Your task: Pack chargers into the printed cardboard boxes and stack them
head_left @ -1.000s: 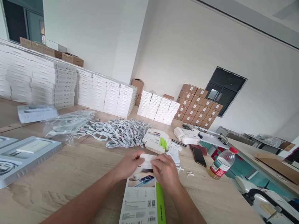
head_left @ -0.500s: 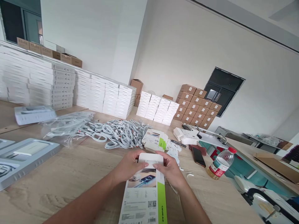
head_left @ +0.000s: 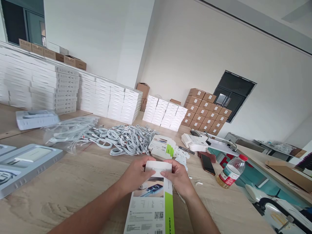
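Note:
A flat white and green printed packaging box [head_left: 148, 204] lies lengthwise in front of me, its near end cut off by the bottom of the view. My left hand [head_left: 136, 174] grips the far end at its left corner, thumb on the white end flap [head_left: 158, 166]. On the right corner of that same end, my right hand [head_left: 177, 177] is closed, its thumb also pressing the flap. Both sets of fingers curl behind the box and are partly hidden. Just past my hands lies a stack of similar flat boxes [head_left: 161, 146].
Beyond are a heap of coiled white cables [head_left: 129, 138] and bagged cables [head_left: 73, 128]. Grey trays [head_left: 31, 162] stand left. To the right are a phone [head_left: 207, 163], a pen [head_left: 186, 150] and a red-capped bottle [head_left: 231, 172]. White box stacks [head_left: 109, 97] line the back.
The far end flap has tipped slightly, with both thumbs still on it. My hands and the box have hardly shifted; the view has moved very slightly.

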{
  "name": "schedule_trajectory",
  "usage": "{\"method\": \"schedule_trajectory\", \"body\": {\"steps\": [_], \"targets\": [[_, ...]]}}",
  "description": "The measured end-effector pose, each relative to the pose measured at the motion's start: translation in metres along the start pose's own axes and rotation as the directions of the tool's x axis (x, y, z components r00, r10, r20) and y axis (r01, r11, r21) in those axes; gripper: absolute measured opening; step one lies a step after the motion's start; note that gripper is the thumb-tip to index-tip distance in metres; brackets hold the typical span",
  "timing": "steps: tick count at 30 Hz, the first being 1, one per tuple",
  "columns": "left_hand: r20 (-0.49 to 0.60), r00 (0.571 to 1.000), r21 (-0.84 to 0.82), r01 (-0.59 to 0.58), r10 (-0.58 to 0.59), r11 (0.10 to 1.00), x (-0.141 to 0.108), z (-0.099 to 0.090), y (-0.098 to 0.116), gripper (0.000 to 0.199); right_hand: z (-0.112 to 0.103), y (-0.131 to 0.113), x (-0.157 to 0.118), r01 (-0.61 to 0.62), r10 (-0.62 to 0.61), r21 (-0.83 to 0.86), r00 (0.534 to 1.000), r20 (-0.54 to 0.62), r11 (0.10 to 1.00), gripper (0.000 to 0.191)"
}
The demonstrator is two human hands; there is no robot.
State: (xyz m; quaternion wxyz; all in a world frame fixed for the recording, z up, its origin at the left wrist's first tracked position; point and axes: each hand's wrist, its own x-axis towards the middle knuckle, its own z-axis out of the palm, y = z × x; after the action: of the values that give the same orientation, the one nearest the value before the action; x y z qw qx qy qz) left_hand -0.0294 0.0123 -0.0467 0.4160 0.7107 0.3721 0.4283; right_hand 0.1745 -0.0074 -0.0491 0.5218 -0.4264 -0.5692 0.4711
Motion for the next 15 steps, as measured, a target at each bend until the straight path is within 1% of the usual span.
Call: {"method": "schedule_trajectory", "body": {"steps": [5, 11, 15], "targets": [[-0.008, 1.000, -0.032, -0.013, 0.013, 0.999, -0.0002, 0.0013, 0.0000, 0.017, 0.0018, -0.0003, 0.0010, -0.004, 0.004, 0.006, 1.000, -0.031, 1.000, 0.043], [-0.051, 0.998, -0.144, -0.040, 0.033, 0.989, 0.0032, 0.0034, -0.0007, 0.014, 0.0094, -0.0033, 0.0015, -0.026, 0.029, 0.024, 0.991, -0.132, 0.999, 0.040], [-0.045, 0.998, -0.175, -0.060, 0.052, 0.983, 0.0046, 0.0037, -0.0015, 0.016, 0.0085, -0.0018, 0.0025, -0.020, 0.025, 0.043, 0.992, -0.121, 0.999, 0.037]]}}
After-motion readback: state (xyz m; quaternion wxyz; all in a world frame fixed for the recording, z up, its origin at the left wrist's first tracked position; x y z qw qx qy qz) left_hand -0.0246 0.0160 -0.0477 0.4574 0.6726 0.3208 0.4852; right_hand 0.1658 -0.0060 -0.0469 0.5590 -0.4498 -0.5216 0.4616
